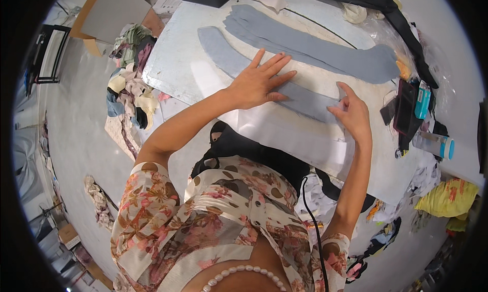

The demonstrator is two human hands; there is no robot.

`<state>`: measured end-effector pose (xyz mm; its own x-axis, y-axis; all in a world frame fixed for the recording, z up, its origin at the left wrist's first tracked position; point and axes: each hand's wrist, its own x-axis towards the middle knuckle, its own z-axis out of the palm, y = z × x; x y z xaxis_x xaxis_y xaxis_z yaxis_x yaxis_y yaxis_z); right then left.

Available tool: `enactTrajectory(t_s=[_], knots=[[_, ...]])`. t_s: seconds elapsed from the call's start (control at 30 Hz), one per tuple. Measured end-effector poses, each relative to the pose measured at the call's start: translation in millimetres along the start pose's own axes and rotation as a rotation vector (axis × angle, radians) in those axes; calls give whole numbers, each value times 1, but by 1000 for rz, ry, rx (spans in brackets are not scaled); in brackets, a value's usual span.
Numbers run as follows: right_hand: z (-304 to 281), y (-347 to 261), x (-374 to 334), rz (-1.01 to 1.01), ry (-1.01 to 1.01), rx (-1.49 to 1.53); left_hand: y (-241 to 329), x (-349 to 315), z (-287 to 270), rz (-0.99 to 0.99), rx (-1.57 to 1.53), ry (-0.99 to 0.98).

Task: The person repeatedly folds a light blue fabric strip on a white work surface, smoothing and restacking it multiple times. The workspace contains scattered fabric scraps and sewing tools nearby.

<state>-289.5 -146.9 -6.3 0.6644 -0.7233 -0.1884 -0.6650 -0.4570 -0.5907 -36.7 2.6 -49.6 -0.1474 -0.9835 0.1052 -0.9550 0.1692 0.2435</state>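
A curved grey-blue fabric strip (223, 51) lies on the white table (173, 48) in front of me. Across its middle rests my left hand (259, 83), palm down with fingers spread. My right hand (353, 113) is at the strip's right end, its thumb and index finger apart and the other fingers partly hidden. Beyond the strip, a layered stack of longer grey-blue fabric pieces (305, 43) stretches across the table, wider at its right end. White sheet material (300, 134) lies on the near side of the strip.
Black cloth (345, 2) runs along the far edge. At the right sit a dark flat object (405, 106), a teal box (422, 101) and a clear container with a blue lid (434, 144). Fabric scraps (134, 84) heap at the left; a yellow bag (447, 198) stands lower right.
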Motion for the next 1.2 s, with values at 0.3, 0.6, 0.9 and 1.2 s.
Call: enactTrajectory(t_s=[0.3,0.6,0.9,1.2], knots=[[-1,1,-3,11,28,-34,43,35,18,190,-6,12],[-9,64,-20,136,277,256,47,33,16,171,82,-87],[1,62,-25,107,447,98,46,33,19,177,97,-69],[6,62,-7,113,270,589,48,34,15,182,85,-62]])
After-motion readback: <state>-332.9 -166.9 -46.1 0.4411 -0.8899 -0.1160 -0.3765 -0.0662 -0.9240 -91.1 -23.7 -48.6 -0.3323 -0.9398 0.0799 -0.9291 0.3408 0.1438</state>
